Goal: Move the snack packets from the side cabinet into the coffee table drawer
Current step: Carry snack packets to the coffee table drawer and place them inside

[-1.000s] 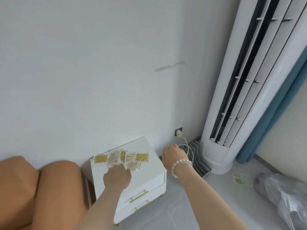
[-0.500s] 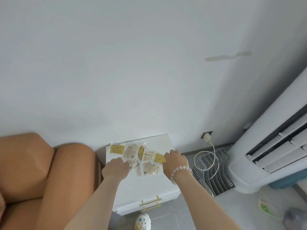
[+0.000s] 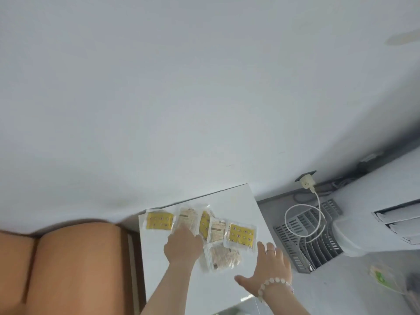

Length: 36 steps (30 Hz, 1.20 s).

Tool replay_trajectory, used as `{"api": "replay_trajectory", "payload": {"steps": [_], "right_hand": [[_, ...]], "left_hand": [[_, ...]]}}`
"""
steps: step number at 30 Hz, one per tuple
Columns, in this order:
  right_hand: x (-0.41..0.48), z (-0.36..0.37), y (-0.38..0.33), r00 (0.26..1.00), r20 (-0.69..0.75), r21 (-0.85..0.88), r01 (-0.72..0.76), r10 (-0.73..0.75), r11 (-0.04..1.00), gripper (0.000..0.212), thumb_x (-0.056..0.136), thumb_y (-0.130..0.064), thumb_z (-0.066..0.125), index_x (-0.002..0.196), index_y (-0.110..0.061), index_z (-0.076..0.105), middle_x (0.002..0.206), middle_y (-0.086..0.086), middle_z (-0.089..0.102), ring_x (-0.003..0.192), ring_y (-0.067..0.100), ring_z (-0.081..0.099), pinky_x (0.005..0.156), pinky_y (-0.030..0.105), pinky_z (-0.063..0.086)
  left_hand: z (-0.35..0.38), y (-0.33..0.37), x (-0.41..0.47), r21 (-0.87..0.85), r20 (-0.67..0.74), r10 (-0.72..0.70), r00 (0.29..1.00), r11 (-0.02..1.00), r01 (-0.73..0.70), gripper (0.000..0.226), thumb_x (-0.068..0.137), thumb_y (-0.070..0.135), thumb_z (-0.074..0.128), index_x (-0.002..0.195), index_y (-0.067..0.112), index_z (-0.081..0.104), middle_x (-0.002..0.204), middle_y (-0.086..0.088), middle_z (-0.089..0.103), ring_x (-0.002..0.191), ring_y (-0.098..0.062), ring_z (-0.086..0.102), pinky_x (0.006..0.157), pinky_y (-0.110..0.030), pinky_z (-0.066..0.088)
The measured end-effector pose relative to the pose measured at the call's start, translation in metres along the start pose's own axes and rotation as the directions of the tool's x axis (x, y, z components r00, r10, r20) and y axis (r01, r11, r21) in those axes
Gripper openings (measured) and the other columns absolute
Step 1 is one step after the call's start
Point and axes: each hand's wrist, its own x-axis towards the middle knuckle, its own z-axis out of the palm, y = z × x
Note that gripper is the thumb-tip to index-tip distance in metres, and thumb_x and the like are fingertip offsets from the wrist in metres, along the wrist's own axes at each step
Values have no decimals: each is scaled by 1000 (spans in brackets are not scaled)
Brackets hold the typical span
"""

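Now right fingers (image 3: 271, 248) have spread off the snack packets (image 3: 241, 233); left fingers (image 3: 183, 228) press them

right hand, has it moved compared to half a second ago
Yes. The right hand has drawn back toward the front edge of the side cabinet, off the rightmost yellow packet it was touching.

Beyond both grips, passage is closed by the wall (image 3: 159, 110). Only a narrow strip of bare cabinet top (image 3: 229, 197) is left between it and the row of snack packets (image 3: 241, 233). Left of the left grip (image 3: 183, 245), a band of bare top is bounded by the tan sofa arm (image 3: 75, 264). Between the grips one pale packet is lying. Right of the right grip (image 3: 270, 267) the top ends, and a grey rack (image 3: 293, 244) is seen on the floor below.
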Motion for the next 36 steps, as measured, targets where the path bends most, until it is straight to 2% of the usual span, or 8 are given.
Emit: {"api": "replay_trajectory", "payload": {"steps": [4, 7, 13, 18, 21, 27, 32, 36], "right_hand": [[51, 26, -13, 994, 101, -44, -23, 27, 999, 124, 68, -77, 54, 149, -17, -18, 158, 9, -10, 146, 30, -6, 119, 40, 9], [90, 42, -32, 992, 128, -60, 20, -12, 998, 134, 63, -80, 57, 143, -18, -31, 154, 15, -25, 144, 33, -16, 118, 43, 3], [142, 88, -68, 989, 139, -74, 52, -42, 996, 149, 48, -87, 58, 119, -18, -53, 134, 15, -50, 136, 40, -32, 113, 57, -8], [150, 116, -57, 988, 151, -11, -42, 43, 999, 150, 47, -86, 61, 123, -21, -51, 147, 16, -39, 140, 38, -25, 113, 58, 3], [149, 120, -44, 995, 101, -44, 18, -13, 999, 140, 56, -84, 58, 126, -19, -45, 151, 15, -31, 143, 38, -15, 116, 47, 15], [152, 117, -30, 995, 39, -25, 98, -97, 995, 118, 73, -77, 48, 149, -14, -17, 158, 8, -5, 145, 30, 5, 111, 36, 31], [158, 116, -30, 994, 33, -6, 101, -100, 995, 113, 77, -69, 55, 150, -8, -6, 156, 6, 12, 144, 37, -2, 117, 37, 20], [159, 115, -29, 991, 56, 30, 117, -119, 993, 107, 81, -63, 56, 150, -8, -4, 153, 5, 16, 144, 36, 6, 104, 31, 42]], "left_hand": [[38, -6, 39, 96, 55, 15, 998, 995, -20, 41, 94, 41, 41, 124, 15, 49, 119, -1, 57, 113, -20, 51, 84, -29, 44], [56, -17, 57, 146, 30, 28, 999, 989, -32, 50, 91, 49, 44, 128, 15, 43, 122, 0, 51, 113, -19, 49, 85, -28, 44], [75, -13, 111, 70, -29, -7, 1000, 997, 9, 94, 80, 58, 58, 148, 14, 10, 143, -8, 34, 128, -26, 39, 93, -36, 43], [101, 2, 128, 13, -6, 32, 999, 999, -32, 107, 74, 57, 68, 151, 22, 2, 149, -11, 23, 132, -29, 36, 93, -41, 45], [113, 2, 129, 10, -17, 5, 1000, 1000, -5, 111, 74, 56, 69, 151, 22, -2, 146, -15, 27, 130, -30, 39, 88, -41, 47], [114, 4, 132, -7, -15, -28, 999, 1000, 28, 100, 76, 44, 74, 150, 20, 10, 135, -15, 38, 120, -31, 46, 85, -39, 47], [107, 2, 136, -21, 9, -31, 999, 999, 31, 84, 83, 39, 70, 147, 21, 20, 131, -13, 43, 116, -30, 50, 84, -37, 46], [106, 5, 137, 23, -7, -16, 1000, 1000, 16, 72, 89, 30, 62, 146, 14, 22, 123, -15, 51, 109, -31, 56, 79, -35, 47]]}}
